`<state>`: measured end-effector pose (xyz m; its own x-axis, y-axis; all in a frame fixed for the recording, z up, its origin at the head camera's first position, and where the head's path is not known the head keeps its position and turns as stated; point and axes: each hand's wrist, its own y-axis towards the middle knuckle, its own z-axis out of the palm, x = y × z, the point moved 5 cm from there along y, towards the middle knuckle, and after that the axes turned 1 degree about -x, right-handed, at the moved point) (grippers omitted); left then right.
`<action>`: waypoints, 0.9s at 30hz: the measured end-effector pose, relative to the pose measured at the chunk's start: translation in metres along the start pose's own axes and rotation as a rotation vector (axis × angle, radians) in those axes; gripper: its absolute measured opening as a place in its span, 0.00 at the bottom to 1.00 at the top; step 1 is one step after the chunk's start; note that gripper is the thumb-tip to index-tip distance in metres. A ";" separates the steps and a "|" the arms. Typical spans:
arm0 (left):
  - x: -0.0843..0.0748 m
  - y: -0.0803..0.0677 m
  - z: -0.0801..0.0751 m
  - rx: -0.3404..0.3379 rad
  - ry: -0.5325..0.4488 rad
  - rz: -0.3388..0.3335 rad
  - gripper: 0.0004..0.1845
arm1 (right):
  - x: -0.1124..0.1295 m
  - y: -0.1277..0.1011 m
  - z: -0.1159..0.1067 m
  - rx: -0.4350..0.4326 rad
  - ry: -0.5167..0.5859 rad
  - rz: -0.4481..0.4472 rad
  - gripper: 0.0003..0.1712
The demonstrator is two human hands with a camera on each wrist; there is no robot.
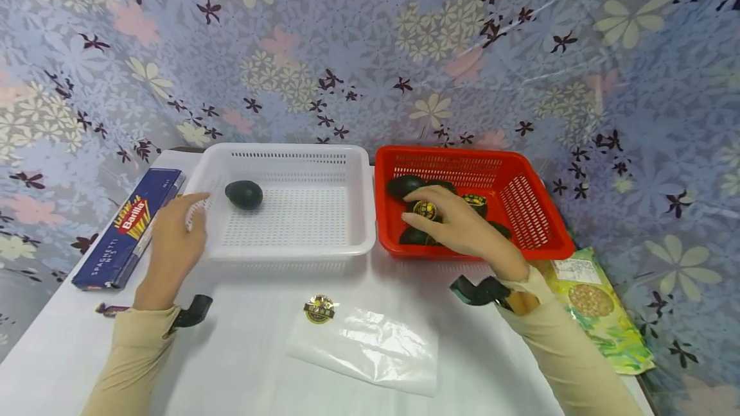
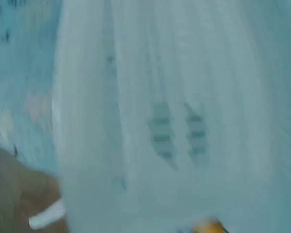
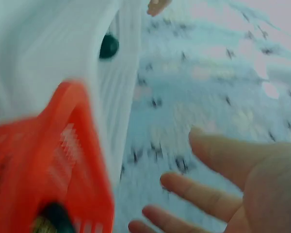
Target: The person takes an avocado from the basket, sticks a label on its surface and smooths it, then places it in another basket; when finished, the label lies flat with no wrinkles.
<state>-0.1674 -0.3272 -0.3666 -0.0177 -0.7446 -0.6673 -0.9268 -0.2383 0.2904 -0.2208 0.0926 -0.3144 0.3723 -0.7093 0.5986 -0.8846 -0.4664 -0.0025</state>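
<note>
A single dark green avocado (image 1: 244, 194) lies at the left end of the white basket (image 1: 289, 252). Beside that basket's left rim is my left hand (image 1: 175, 239), thumb and fingers apart with nothing between them. Several dark avocados (image 1: 403, 185), some bearing round gold-and-black stickers, sit in the red basket (image 1: 459, 150). Over them reaches my right hand (image 1: 457, 220), its fingers loosely spread around a stickered avocado (image 1: 424, 210) in the head view and partly hiding the pile. The right wrist view shows these fingers (image 3: 203, 194) straight and apart.
A blue spaghetti box (image 1: 130, 230) lies left of the white basket, with a small purple-wrapped item (image 1: 111, 309) below it. A clear plastic bag (image 1: 370, 345) with a gold-and-black label lies in front. At right rests a green-yellow packet (image 1: 601, 313).
</note>
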 end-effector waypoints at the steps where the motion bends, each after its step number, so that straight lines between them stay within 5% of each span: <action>1: 0.013 -0.001 -0.007 -0.039 -0.005 -0.078 0.20 | 0.010 0.012 0.005 0.032 0.003 -0.030 0.25; 5: 0.051 -0.008 -0.018 -0.053 -0.073 -0.356 0.23 | 0.045 0.060 0.028 0.130 0.009 -0.126 0.24; 9: 0.066 -0.013 -0.014 -0.006 -0.147 -0.477 0.23 | 0.073 0.105 0.051 0.196 -0.019 -0.159 0.24; 20: 0.067 -0.013 -0.005 -0.110 -0.247 -0.430 0.24 | 0.103 0.182 0.131 0.192 -0.379 -0.227 0.17; 27: 0.065 -0.011 0.002 -0.156 -0.367 -0.374 0.25 | 0.133 0.195 0.169 0.267 -0.500 -0.228 0.30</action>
<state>-0.1593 -0.3721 -0.4145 0.1469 -0.3311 -0.9321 -0.8290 -0.5553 0.0666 -0.2965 -0.1824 -0.3709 0.6882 -0.7078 0.1595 -0.6899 -0.7064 -0.1580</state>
